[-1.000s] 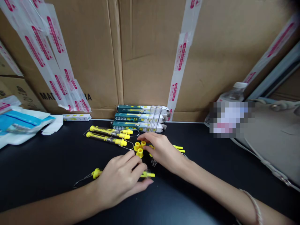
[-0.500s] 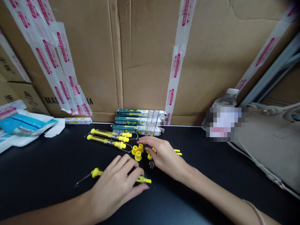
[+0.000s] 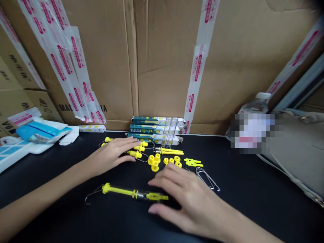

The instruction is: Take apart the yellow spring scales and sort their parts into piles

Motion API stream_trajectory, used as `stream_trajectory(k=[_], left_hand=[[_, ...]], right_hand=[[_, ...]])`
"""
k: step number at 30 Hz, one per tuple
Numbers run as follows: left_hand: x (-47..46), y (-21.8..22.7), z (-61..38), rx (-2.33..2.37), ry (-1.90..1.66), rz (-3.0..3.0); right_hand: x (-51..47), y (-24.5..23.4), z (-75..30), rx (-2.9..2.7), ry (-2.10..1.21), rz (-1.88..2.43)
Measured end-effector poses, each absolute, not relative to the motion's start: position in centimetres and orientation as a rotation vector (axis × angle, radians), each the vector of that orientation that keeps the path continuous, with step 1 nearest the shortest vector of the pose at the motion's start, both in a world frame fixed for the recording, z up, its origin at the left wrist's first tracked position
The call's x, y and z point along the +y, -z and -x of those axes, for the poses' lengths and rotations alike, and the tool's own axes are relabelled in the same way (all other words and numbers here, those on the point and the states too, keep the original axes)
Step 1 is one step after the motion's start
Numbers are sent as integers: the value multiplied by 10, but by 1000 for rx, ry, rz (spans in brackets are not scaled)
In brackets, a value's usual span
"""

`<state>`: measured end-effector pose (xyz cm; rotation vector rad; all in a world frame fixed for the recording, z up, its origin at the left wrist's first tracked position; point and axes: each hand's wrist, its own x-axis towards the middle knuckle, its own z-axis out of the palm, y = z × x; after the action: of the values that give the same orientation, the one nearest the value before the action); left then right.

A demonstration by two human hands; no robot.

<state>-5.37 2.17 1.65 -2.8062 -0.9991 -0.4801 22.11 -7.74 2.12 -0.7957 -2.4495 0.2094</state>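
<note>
The two hands are well apart, and neither is clearly closed around anything. The left hand (image 3: 110, 155) lies flat and spread, palm down, at the middle left of the black desk (image 3: 253, 189). Its fingers reach over two assembled yellow spring scales (image 3: 135, 154), so only their yellow ends and a wire hook (image 3: 144, 157) show beside the fingertips, with more yellow tips (image 3: 107, 139) beyond the hand on the far side.

The right hand (image 3: 191, 199) sits at the lower centre, curved and palm down, above the right end of a third yellow spring scale (image 3: 126, 193). That scale lies flat and nearly level across the lower middle of the frame, its wire hook (image 3: 89, 196) pointing left. I cannot tell whether the hand touches it.

Between the hands lie a cluster of small yellow caps (image 3: 155, 162), a thin yellow double rod (image 3: 168, 151), flat yellow plastic pieces (image 3: 192, 162) and bent wire clips (image 3: 206, 178).

Behind them, against the cardboard wall (image 3: 162, 74), stand three stacked green and white boxes (image 3: 154, 130), with clear plastic tubes (image 3: 167, 132) in front. At upper left are blue and white packets (image 3: 40, 132) and a small white box (image 3: 92, 128). A plastic bottle (image 3: 257, 104) and a beige bag (image 3: 296, 152) are at the right, partly behind a blurred patch.
</note>
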Motion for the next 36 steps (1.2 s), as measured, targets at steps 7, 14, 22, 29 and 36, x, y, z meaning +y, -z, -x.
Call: stream_trajectory(k=[7, 14, 22, 29, 36], left_hand=[[32, -3, 69, -876, 316, 2641], [38, 3, 69, -518, 476, 2486], [40, -15, 58, -708, 624, 2602], [62, -22, 39, -899, 689, 2687], [72, -37, 35, -1016, 718, 2727]], right_hand=[[-88, 4, -208, -2490, 65, 753], [-87, 8, -207, -2449, 81, 720], [-86, 10, -205, -2435, 58, 708], [-87, 12, -204, -2439, 43, 719], [-85, 13, -205, -2454, -9, 728]])
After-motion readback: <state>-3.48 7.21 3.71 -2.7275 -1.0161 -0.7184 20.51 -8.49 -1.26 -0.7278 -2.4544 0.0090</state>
